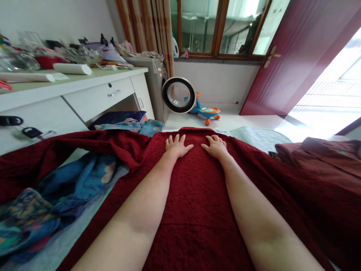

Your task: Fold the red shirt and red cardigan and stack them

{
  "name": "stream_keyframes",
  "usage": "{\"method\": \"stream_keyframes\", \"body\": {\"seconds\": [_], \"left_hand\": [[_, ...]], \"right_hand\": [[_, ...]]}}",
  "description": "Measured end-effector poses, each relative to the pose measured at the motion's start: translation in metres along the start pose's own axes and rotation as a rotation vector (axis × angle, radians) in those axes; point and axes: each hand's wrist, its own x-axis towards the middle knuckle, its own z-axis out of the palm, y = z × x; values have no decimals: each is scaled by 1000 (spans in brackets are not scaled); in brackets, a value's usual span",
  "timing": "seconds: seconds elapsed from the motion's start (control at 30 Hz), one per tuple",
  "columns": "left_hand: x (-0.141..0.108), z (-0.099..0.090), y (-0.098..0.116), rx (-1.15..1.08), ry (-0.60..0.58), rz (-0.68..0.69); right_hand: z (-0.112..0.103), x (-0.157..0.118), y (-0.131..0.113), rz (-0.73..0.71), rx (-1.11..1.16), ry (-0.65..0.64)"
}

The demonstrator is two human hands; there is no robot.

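Observation:
A dark red long-sleeved garment (194, 195) lies spread out in front of me, its collar at the far end and its sleeves out to both sides. My left hand (176, 146) rests flat on its upper part, left of the middle, with fingers spread. Level with it on the right, my right hand (216, 146) also lies on the cloth, fingers apart. Neither hand grips anything. Both forearms cover parts of the garment.
Blue patterned clothes (81, 184) lie at the left, a brownish-red folded garment (324, 162) at the right. Beyond stand a white desk (98, 88) with clutter, a washing machine with its round door (179, 95) open, a blue-orange ride-on toy (204, 110) and a red door (284, 56).

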Motion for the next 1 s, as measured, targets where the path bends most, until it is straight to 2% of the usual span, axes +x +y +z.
{"method": "stream_keyframes", "body": {"seconds": [0.2, 0.37, 0.5, 0.57, 0.63, 0.7, 0.77, 0.87, 1.0], "left_hand": [[14, -1, -25, -48, 102, -147], [16, 1, -36, -8, 146, -127], [3, -6, -24, 37, 249, -72], [-4, -11, -10, 59, 354, 14], [-9, -12, 6, 50, 408, 146], [-12, -9, 19, 15, 361, 261], [-12, -3, 26, -8, 276, 315], [-11, 6, 26, 1, 224, 324], [-10, 13, 22, 26, 255, 309]], "right_hand": [[1, 5, 15, 94, -5, -59], [-3, 3, 18, 157, 23, -33], [-10, -3, 2, 175, -32, 66], [-12, -6, -13, 86, -33, 142], [-12, -9, -27, -67, -5, 168], [-9, -11, -37, -181, 5, 136], [-3, -11, -40, -209, -9, 103], [3, -7, -28, -135, -6, 98], [3, 2, 2, -4, 39, 86]]}}
